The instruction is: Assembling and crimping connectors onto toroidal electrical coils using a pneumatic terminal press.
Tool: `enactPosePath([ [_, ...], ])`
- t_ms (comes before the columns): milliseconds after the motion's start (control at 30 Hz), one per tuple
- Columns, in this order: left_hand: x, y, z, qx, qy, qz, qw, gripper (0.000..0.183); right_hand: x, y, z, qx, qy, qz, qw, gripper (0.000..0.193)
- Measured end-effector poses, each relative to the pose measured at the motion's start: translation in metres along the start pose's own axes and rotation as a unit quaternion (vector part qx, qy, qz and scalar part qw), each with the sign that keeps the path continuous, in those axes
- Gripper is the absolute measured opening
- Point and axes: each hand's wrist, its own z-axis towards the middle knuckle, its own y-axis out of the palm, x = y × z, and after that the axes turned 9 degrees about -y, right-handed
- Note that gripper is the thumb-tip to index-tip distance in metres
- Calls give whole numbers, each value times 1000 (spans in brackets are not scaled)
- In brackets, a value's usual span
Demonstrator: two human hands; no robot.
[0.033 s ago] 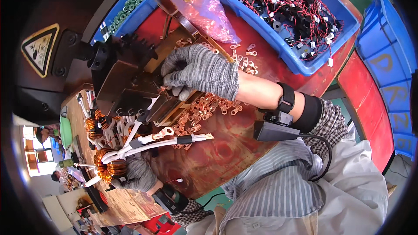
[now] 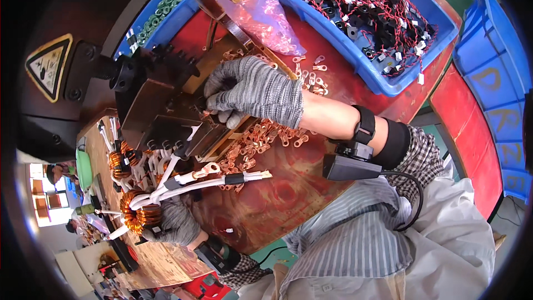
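My right hand (image 2: 252, 91), in a grey knitted glove, is at the dark press jaws (image 2: 183, 128). Its thumb and fingers are pinched together on a copper cable lug (image 2: 207, 114), mostly hidden by the fingertips and the jaws. Lower left, my gloved left hand (image 2: 175, 223) is closed around a toroidal coil (image 2: 136, 211) wound with copper wire. Thick white leads (image 2: 166, 190) run from that coil. One lead ends in a copper lug (image 2: 206, 170), another in bare strands, and one rises to the jaws.
Loose copper lugs (image 2: 250, 147) lie heaped beside the press. Behind stand a bag of lugs (image 2: 266, 22), a blue bin of red-black wired parts (image 2: 355, 58) and a smaller bin of green rings (image 2: 161, 16). More coils (image 2: 117, 161) sit left. A warning plate (image 2: 49, 68) marks the machine.
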Motion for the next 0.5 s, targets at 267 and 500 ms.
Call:
enactPosePath([
  [267, 8, -8, -1, 94, 25, 57, 994, 62, 3, -1, 1, 11, -37, -59, 998, 15],
  [500, 14, -16, -4, 61, 11, 25, 998, 61, 3, -3, 0, 0, -72, -100, 992, 15],
])
